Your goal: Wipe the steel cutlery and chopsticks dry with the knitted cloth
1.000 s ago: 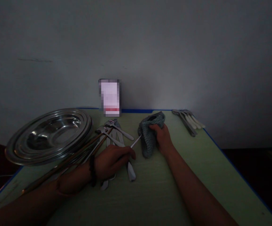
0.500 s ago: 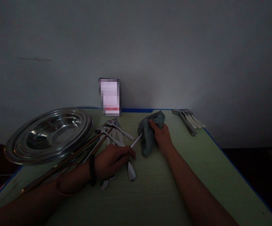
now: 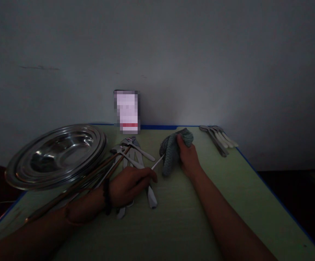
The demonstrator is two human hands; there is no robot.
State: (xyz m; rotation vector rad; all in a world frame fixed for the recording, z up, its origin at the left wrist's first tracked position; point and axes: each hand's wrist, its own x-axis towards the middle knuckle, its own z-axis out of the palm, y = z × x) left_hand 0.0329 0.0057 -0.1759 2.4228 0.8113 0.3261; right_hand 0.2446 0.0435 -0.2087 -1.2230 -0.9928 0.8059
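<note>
My left hand [image 3: 129, 185] is closed around the handle of a thin metal utensil [image 3: 157, 162] whose far end runs into a grey-blue knitted cloth [image 3: 171, 149]. My right hand [image 3: 188, 158] grips that cloth, bunched around the utensil's tip, on the pale green table [image 3: 179, 217]. Under and beside my left hand lies a pile of metal cutlery [image 3: 132, 152]. The room is dim.
A stack of steel plates [image 3: 56, 154] sits at the left, with long chopsticks [image 3: 73, 188] leaning beside it. A second small group of cutlery [image 3: 219, 137] lies at the back right. A blurred upright phone-like screen [image 3: 127, 111] stands against the wall. Blue edging rims the table.
My right hand has drawn the cloth slightly away from me and bunched it tighter around the utensil's end. My left hand has stayed put.
</note>
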